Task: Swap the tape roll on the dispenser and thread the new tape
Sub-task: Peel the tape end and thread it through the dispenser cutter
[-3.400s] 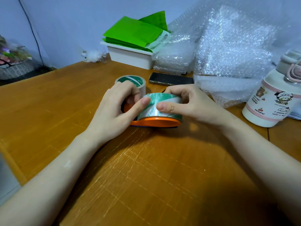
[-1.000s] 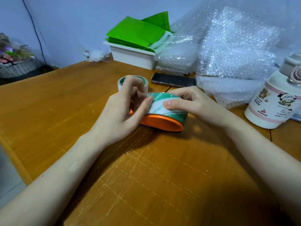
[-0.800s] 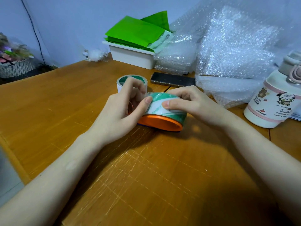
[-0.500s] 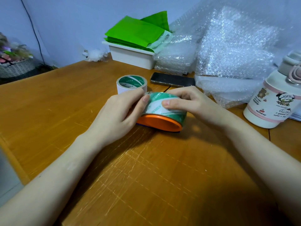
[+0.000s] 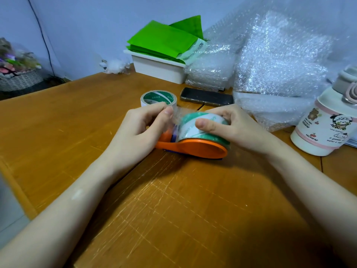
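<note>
Orange dispenser lay on its side on the wooden table, near the middle, with the new tape roll seated on it; the roll was clear tape over a green-and-white printed core. The person's right hand clasped the roll, thumb pressed flat across its near face and fingers curled over the top and far side. The left hand pinched the free end of the tape between thumb and fingertips at the dispenser's narrow end; a short clear strip ran from that pinch to the roll. Whether the strip passed through the dispenser's blue part could not be told, the hand covering that end. A second tape roll stood flat on the table just behind the left hand, apart from the dispenser. Further back: a dark phone lying flat, a white box topped with green sheets, and heaped bubble wrap. A white bottle with cartoon print stood at the right. A woven basket sat off the table at far left.
</note>
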